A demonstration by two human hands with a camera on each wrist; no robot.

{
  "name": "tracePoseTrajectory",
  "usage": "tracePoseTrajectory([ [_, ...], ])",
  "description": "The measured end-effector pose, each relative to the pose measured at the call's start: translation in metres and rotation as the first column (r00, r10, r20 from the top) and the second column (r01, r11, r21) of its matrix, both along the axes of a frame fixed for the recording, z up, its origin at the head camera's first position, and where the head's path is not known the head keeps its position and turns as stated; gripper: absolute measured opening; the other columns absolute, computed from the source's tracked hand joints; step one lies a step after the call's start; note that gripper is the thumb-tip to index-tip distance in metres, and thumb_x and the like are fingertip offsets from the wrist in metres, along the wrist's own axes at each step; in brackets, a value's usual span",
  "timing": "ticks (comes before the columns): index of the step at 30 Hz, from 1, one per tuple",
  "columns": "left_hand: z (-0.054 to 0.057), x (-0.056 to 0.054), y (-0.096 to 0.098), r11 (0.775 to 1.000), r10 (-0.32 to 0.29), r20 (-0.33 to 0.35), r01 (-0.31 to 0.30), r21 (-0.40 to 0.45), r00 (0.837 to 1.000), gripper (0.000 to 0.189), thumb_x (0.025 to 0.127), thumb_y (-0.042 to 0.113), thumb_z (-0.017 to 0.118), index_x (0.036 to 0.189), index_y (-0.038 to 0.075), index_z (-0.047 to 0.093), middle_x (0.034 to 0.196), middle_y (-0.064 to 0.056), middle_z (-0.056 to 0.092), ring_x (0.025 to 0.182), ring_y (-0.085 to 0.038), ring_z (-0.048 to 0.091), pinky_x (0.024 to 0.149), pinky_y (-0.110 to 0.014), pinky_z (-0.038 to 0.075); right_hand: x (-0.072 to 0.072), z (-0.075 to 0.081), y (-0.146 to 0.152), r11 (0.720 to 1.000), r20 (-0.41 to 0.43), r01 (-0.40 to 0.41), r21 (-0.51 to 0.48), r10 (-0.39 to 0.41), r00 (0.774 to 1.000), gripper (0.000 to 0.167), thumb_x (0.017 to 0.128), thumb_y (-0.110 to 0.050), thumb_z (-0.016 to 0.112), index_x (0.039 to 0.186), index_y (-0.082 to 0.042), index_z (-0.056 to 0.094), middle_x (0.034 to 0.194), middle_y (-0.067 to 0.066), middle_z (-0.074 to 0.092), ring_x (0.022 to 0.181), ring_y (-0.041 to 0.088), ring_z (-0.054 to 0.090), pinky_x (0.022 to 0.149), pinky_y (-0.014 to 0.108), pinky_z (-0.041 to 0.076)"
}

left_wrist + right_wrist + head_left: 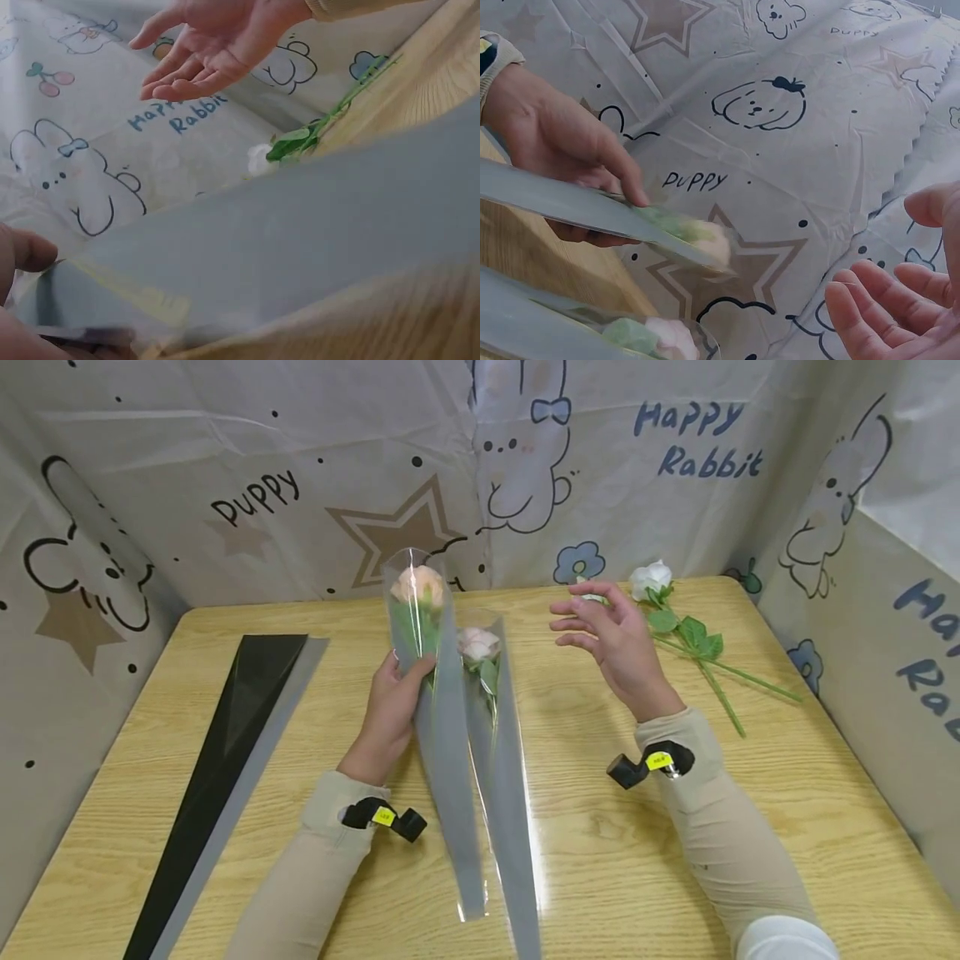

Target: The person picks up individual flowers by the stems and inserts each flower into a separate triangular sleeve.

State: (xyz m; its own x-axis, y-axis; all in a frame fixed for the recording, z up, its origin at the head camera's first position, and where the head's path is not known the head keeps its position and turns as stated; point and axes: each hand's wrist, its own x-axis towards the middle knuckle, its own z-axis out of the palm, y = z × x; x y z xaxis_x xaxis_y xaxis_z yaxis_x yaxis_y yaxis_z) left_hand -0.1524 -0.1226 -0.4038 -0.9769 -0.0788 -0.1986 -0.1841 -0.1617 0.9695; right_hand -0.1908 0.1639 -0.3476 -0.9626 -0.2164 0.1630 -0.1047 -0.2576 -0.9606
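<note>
My left hand [392, 706] grips a grey, clear-fronted flower sleeve by its upper part, thumb across the front. Inside that sleeve is a peach rose [417, 587] with green leaves. Just right of it, a second grey sleeve [510, 827] lies on the table with a pale pink rose [478, 645] in it. My right hand [618, 643] is raised over the table's right half, fingers loosely bent and nothing in them. In the right wrist view, the held sleeve [562, 206] slants above the pink rose's sleeve.
Two loose flowers lie at the back right; a white rose [651, 580] and crossed green stems [723, 697] show. To the left lies a flat black and grey sleeve [225, 760]. Printed cloth [262, 435] walls the wooden table [600, 868] at the back and sides.
</note>
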Motion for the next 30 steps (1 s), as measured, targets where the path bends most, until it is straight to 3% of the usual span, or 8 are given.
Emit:
tracePoseTrajectory([
  [4, -0.008, 0.0, -0.003, 0.999, -0.005, 0.02, 0.004, 0.044, 1.0, 0.05, 0.105, 0.018, 0.055, 0.152, 0.012, 0.04, 0.131, 0.002, 0.057, 0.104, -0.007, 0.064, 0.091, -0.022, 0.057, -0.004, -0.002, 0.003, 1.0, 0.028, 0.017, -0.006, -0.016, 0.999, 0.019, 0.105, -0.021, 0.061, 0.121, -0.011, 0.059, 0.107, 0.002, 0.077, 0.093, 0.016, 0.074, 0.083, 0.029, 0.063],
  [9, -0.017, -0.001, -0.005, 0.999, -0.024, 0.054, 0.022, 0.038, 0.998, 0.056, 0.103, 0.013, 0.056, 0.155, 0.009, 0.037, 0.145, -0.005, 0.053, 0.115, -0.008, 0.059, 0.096, -0.019, 0.054, -0.009, -0.006, 0.005, 1.0, 0.041, 0.029, -0.005, -0.029, 0.999, 0.02, 0.105, -0.02, 0.061, 0.12, -0.008, 0.057, 0.104, 0.001, 0.077, 0.091, 0.016, 0.075, 0.081, 0.029, 0.063],
  [16, -0.028, -0.001, -0.012, 0.984, -0.141, 0.101, 0.15, -0.094, 0.985, 0.058, 0.104, 0.017, 0.057, 0.156, 0.003, 0.034, 0.148, -0.019, 0.055, 0.107, -0.01, 0.066, 0.089, -0.019, 0.058, -0.012, -0.009, 0.007, 1.0, 0.044, 0.024, -0.012, -0.024, 0.999, 0.017, 0.105, -0.017, 0.061, 0.117, -0.007, 0.057, 0.102, 0.002, 0.076, 0.088, 0.015, 0.075, 0.081, 0.028, 0.063],
  [20, -0.029, -0.001, -0.015, 0.949, -0.174, 0.118, 0.198, -0.244, 0.978, 0.056, 0.104, 0.022, 0.059, 0.152, 0.0, 0.043, 0.143, -0.022, 0.06, 0.109, -0.015, 0.067, 0.089, -0.022, 0.059, -0.013, -0.01, 0.008, 1.0, 0.046, 0.027, -0.009, -0.027, 0.999, 0.015, 0.104, -0.017, 0.061, 0.115, -0.008, 0.058, 0.102, 0.002, 0.076, 0.088, 0.015, 0.075, 0.08, 0.028, 0.063],
  [25, -0.024, 0.002, -0.018, 0.873, -0.174, 0.143, 0.22, -0.435, 0.974, 0.054, 0.101, 0.034, 0.061, 0.146, 0.003, 0.054, 0.138, -0.018, 0.064, 0.119, -0.025, 0.063, 0.1, -0.035, 0.054, -0.014, -0.013, 0.01, 0.999, 0.051, 0.037, 0.018, -0.037, 0.998, 0.014, 0.104, -0.02, 0.062, 0.114, -0.011, 0.058, 0.105, 0.003, 0.074, 0.09, 0.016, 0.074, 0.081, 0.028, 0.063],
  [28, -0.02, 0.003, -0.02, 0.834, -0.162, 0.153, 0.218, -0.507, 0.975, 0.055, 0.1, 0.037, 0.061, 0.145, 0.005, 0.055, 0.137, -0.016, 0.066, 0.121, -0.025, 0.062, 0.103, -0.036, 0.052, -0.017, -0.016, 0.014, 0.998, 0.06, 0.048, 0.032, -0.05, 0.997, 0.014, 0.104, -0.021, 0.062, 0.115, -0.012, 0.058, 0.106, 0.003, 0.073, 0.091, 0.016, 0.074, 0.082, 0.027, 0.062],
  [30, -0.018, 0.003, -0.022, 0.821, -0.156, 0.148, 0.211, -0.53, 0.977, 0.055, 0.1, 0.037, 0.061, 0.145, 0.007, 0.055, 0.132, -0.015, 0.066, 0.116, -0.025, 0.061, 0.099, -0.035, 0.052, -0.019, -0.019, 0.017, 0.998, 0.062, 0.057, 0.042, -0.06, 0.996, 0.017, 0.104, -0.022, 0.062, 0.116, -0.011, 0.058, 0.107, 0.004, 0.073, 0.091, 0.017, 0.074, 0.082, 0.027, 0.062],
])
